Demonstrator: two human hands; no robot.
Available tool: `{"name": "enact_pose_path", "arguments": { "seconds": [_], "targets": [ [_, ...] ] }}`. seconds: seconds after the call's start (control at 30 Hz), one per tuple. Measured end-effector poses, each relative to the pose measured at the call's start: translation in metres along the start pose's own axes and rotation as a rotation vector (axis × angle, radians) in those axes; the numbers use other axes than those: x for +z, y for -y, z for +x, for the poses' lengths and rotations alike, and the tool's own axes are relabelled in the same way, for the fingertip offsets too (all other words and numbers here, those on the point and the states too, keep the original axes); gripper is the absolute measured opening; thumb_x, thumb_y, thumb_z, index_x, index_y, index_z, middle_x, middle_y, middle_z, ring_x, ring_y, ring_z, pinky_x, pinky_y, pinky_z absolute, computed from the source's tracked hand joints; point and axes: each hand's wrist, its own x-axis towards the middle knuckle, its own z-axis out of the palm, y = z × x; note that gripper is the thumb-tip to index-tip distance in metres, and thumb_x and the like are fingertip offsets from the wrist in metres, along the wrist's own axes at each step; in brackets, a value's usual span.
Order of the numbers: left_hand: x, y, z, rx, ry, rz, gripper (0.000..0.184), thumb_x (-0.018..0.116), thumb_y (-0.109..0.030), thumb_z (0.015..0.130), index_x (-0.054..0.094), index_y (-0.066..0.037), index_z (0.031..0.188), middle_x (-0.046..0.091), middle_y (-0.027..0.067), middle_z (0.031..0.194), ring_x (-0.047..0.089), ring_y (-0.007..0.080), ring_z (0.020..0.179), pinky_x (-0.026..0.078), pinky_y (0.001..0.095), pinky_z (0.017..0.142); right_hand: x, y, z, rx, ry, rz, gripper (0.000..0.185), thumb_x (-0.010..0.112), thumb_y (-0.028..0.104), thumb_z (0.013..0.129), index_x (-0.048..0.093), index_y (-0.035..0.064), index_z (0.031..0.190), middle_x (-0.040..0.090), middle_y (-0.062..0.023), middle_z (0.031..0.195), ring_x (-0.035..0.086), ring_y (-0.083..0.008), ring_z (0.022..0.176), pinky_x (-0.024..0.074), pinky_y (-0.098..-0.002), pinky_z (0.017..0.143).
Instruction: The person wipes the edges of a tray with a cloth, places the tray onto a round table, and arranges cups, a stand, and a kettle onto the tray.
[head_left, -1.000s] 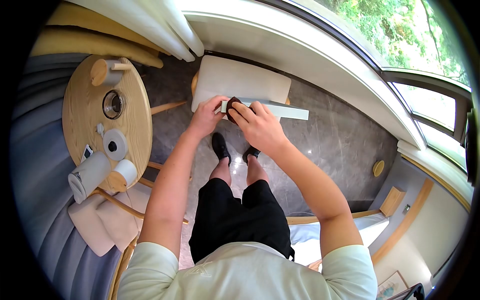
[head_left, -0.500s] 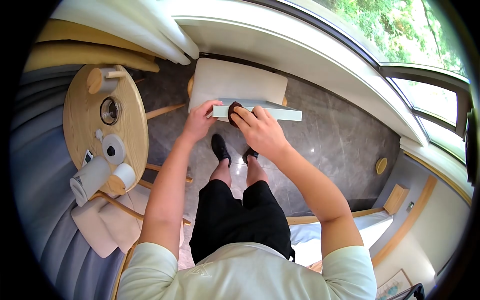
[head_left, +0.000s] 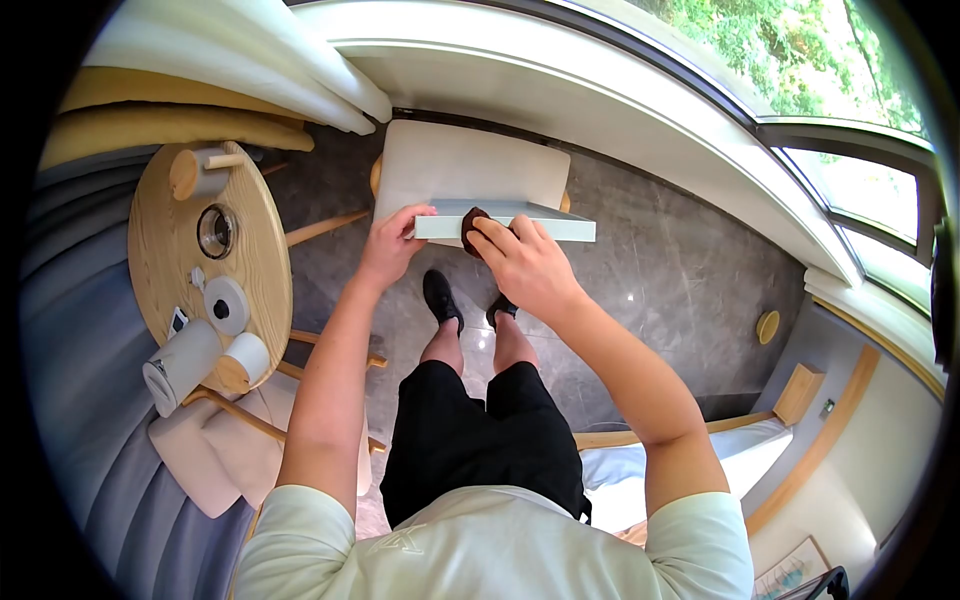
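A flat, pale green box-like panel is held out in front of me, its long narrow side facing me. My left hand is closed on its left end, fingers over the top edge. A dark brown cloth is bunched under the fingers of my right hand and pressed against the panel's near side, left of its middle. The panel's underside is hidden from me.
Beyond the panel stands a cream padded seat. At left, a round wooden table carries a glass bowl, a grey cylinder and several smaller items. A cushioned chair is below it; a bed lies behind at right.
The cloth, under my right hand, has slid slightly to the right along the panel's near side. My left hand keeps its grip, and the panel sits slightly further left in view.
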Motion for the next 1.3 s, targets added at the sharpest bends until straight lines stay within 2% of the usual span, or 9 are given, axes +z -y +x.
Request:
{"name": "enact_pose_path", "arguments": {
  "seconds": [0.63,1.3],
  "targets": [
    [0.005,-0.004,-0.001,-0.027,-0.03,0.007,0.041,0.068,0.017,0.087,0.067,-0.002,0.124,0.075,0.0081,0.119,0.071,0.014,0.107,0.058,0.031,0.096,-0.016,-0.023,-0.029,0.057,0.045,-0.011,0.046,0.069,0.011,0.08,0.07,0.0081,0.126,0.064,-0.0012,0.132,0.056,-0.0223,0.09,0.0525,-0.0322,0.085],
    [0.01,0.0,-0.005,0.014,-0.048,0.03,0.037,0.066,0.019,0.087,0.065,0.0,0.119,0.073,0.0089,0.119,0.07,0.0148,0.109,0.057,0.03,0.095,-0.029,-0.05,-0.064,0.108,0.027,-0.009,0.044,0.069,0.008,0.08,0.071,0.0095,0.124,0.065,-0.0009,0.131,0.057,-0.0235,0.09,0.0536,-0.0348,0.086]
  ]
}}
